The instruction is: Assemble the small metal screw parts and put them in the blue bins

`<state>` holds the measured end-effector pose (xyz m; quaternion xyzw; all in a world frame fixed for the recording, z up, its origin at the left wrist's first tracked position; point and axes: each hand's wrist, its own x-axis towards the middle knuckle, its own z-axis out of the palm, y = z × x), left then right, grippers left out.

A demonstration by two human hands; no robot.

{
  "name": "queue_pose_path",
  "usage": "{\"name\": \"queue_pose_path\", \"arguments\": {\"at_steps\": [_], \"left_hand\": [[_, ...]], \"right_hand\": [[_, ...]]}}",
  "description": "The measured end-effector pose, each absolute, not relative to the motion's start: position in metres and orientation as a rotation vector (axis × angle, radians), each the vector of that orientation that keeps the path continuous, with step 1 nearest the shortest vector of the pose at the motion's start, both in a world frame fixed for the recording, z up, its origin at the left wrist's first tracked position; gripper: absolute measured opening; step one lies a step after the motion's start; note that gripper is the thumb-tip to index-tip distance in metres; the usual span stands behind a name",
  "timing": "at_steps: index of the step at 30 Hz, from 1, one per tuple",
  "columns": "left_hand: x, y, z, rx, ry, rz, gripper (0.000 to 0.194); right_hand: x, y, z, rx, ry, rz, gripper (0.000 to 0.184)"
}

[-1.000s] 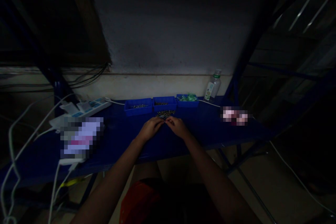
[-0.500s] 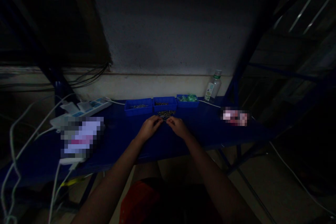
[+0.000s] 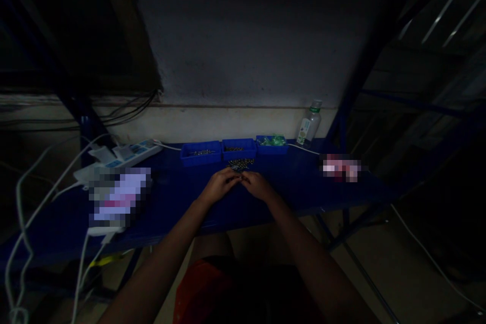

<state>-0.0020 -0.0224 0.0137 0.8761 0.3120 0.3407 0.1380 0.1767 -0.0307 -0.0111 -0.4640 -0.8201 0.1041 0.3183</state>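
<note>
My left hand (image 3: pixel 220 185) and my right hand (image 3: pixel 257 184) meet fingertip to fingertip over the blue table (image 3: pixel 296 187). Both are closed in a pinch. Whatever sits between the fingers is too small and dark to name. Just beyond them lies a pile of small metal pieces that look like screws (image 3: pixel 241 163). Behind the pile stand three blue bins in a row. Thin silvery pieces fill the left bin (image 3: pixel 190 160), small dark pieces lie in the middle bin (image 3: pixel 238 154), and crumpled green clear plastic is in the right bin (image 3: pixel 271 150).
A clear bottle (image 3: pixel 309 124) with a green band stands at the back right. A blurred-out pink object (image 3: pixel 340 167) lies on the right. At left are a power strip (image 3: pixel 132 153) with plugs, white cables (image 3: pixel 23 228) and a blurred-out pale object (image 3: pixel 121 195). A wall borders the back.
My hands have come closer together, so the fingertips now touch or overlap. They sit slightly nearer to me, and more of the pile shows.
</note>
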Motion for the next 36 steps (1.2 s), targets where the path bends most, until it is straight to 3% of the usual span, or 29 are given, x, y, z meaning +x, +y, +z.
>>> {"name": "queue_pose_path", "arguments": {"at_steps": [10,17,23,29,36], "left_hand": [[-0.005,-0.021,0.018,2.440,1.133,1.095,0.030],[-0.005,-0.014,0.011,2.501,1.092,0.694,0.021],[-0.009,-0.014,0.015,2.512,1.181,0.706,0.025],[-0.036,0.010,0.040,2.480,1.694,0.896,0.031],[-0.057,0.032,0.070,2.314,2.190,0.776,0.041]], "right_hand": [[0.176,-0.035,0.000,-1.217,-1.898,0.337,0.014],[0.175,-0.037,0.000,-1.142,-1.919,0.350,0.012],[0.176,-0.033,-0.003,-1.155,-1.903,0.331,0.014],[0.179,-0.020,-0.012,-1.500,-1.811,0.089,0.019],[0.175,-0.019,-0.014,-1.641,-1.945,0.007,0.035]]}}
